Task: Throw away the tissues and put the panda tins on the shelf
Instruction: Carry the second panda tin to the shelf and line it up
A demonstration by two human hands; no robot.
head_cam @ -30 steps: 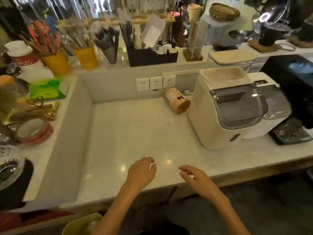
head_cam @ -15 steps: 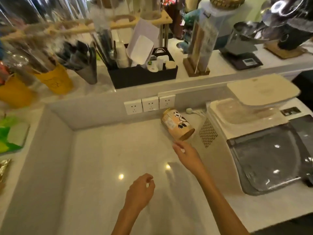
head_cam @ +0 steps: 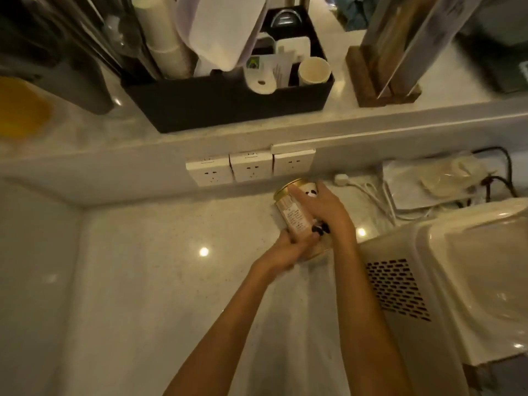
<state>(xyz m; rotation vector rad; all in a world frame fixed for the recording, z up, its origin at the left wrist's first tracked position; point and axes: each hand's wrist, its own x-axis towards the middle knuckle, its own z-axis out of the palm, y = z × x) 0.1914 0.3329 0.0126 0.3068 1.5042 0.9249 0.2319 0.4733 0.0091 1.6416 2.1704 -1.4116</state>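
A beige panda tin (head_cam: pixel 294 215) with a gold rim and a printed label lies on its side on the white counter, just below the wall sockets. My right hand (head_cam: pixel 323 210) covers its upper side, fingers spread over the panda picture. My left hand (head_cam: pixel 288 248) grips the tin's near end from below. Both hands hold the tin, and much of its body is hidden by them. No tissues are in sight.
Three white sockets (head_cam: pixel 250 167) sit on the low wall behind the tin. Above it a ledge carries a black organiser (head_cam: pixel 228 107), a yellow cup (head_cam: pixel 20 107) and a wooden stand (head_cam: pixel 380 90). A cream appliance (head_cam: pixel 445 278) stands close on the right, cables (head_cam: pixel 371 195) behind it.
My head has moved closer to the counter's back. My right hand has gone from reaching toward the tin to resting on it, and my left hand has come forward and taken hold of its near end.
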